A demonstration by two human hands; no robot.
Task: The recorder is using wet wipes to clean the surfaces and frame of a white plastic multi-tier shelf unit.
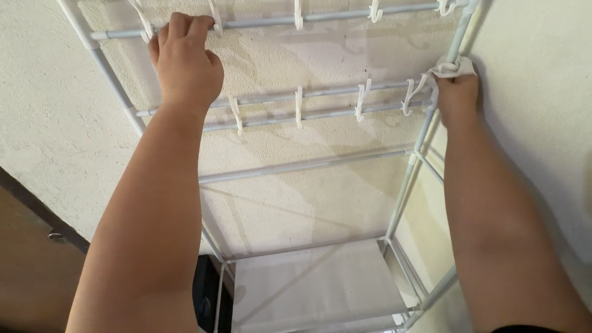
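Wall: rough cream plaster [320, 203] behind a pale tubular rack [404, 191].
Left hand: [185, 61] fingers curled tight around the top rail [333, 17].
Right hand: [457, 92] pinches a white cloth [455, 66] against the right upright, at the hook rails.
Hooks: white clips [298, 106] hang along the rails.
Below: white fabric shelf [320, 283].

No packages, labels, signs or screens show anywhere around the white tube rack [308, 165] against the wall
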